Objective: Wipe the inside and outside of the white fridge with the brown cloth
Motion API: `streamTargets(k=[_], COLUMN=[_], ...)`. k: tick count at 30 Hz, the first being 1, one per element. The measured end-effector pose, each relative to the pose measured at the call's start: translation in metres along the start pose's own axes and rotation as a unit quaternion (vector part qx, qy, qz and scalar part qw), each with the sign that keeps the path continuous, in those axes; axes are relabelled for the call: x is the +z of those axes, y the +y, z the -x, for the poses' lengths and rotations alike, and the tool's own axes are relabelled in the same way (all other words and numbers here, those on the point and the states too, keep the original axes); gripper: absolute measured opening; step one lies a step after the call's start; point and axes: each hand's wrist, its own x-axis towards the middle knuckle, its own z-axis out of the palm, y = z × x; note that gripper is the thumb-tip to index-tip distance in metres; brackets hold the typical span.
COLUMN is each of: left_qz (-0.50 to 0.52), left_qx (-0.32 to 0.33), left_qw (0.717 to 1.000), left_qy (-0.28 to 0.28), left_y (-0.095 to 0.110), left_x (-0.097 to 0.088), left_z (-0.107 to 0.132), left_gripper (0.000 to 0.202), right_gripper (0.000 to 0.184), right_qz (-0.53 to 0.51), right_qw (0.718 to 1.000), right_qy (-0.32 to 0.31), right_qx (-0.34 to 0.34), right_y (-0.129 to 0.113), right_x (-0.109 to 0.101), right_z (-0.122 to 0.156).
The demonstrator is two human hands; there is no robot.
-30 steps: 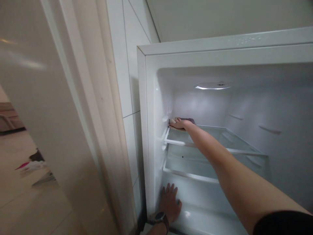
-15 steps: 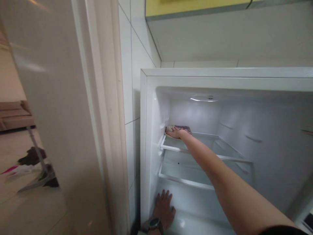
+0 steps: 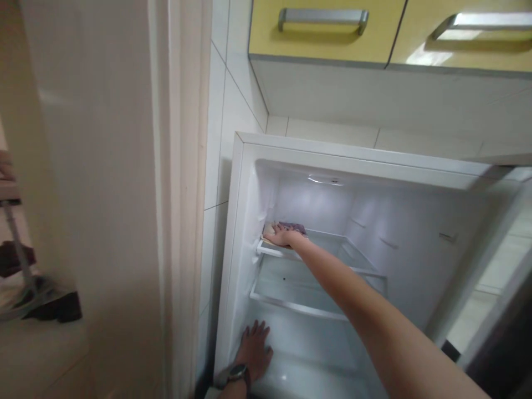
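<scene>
My right hand (image 3: 280, 234) reaches across to the back left of the upper glass shelf (image 3: 328, 239) inside an open fridge. Under its palm and fingers is a folded patterned cloth (image 3: 296, 227), partly beige and partly purplish, which it holds against the shelf by the left wall. Lower down, my left hand (image 3: 254, 350) has its fingers spread and rests near the lower left inside of the fridge, with a dark watch (image 3: 238, 372) on the wrist. It holds nothing.
Below lies a second glass shelf (image 3: 299, 277) with a small dark speck. Yellow cabinets (image 3: 324, 41) hang above the fridge (image 3: 233, 233). A door (image 3: 95, 194) and its frame stand close at left; the fridge door (image 3: 477, 266) is at right.
My view has shifted, bringing the cabinet handles and the fridge door into sight. My right hand stays on the cloth at the shelf's left end; my left hand remains spread low down.
</scene>
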Motion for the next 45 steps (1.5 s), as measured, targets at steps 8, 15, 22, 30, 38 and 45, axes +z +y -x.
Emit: streamTargets(k=[8,15,22,30,38,45], left_qz=[-0.002,0.000,0.002,-0.004,-0.010,0.006], left_qx=[0.003,0.017,0.018,0.020,0.022,0.020], left_qw=[1.000,0.999,0.999,0.999,0.999,0.999], left_qy=[0.001,0.030,0.046,0.046,0.039,0.043], left_y=[0.006,-0.003,0.001,-0.001,0.000,0.001], left_x=[-0.012,-0.003,-0.004,0.000,-0.002,-0.004], left_z=[0.000,-0.004,-0.005,-0.009,-0.005,-0.001], left_gripper=[0.067,0.065,0.064,0.066,0.064,0.063], right_gripper=[0.102,0.093,0.075,0.055,0.034,0.046], right_qz=[0.001,0.008,0.076,-0.147,-0.846,-0.949], right_qw=[0.998,0.993,0.973,0.907,0.509,0.293], right_qy=[-0.015,0.093,0.204,0.388,0.151,0.112], right_qx=[-0.054,-0.066,-0.074,-0.067,0.043,-0.010], right_y=[-0.008,0.054,0.107,0.086,0.053,0.075], right_x=[0.012,0.022,0.041,0.104,0.198,0.171], right_z=[0.056,0.087,0.121,0.174,0.160,0.107])
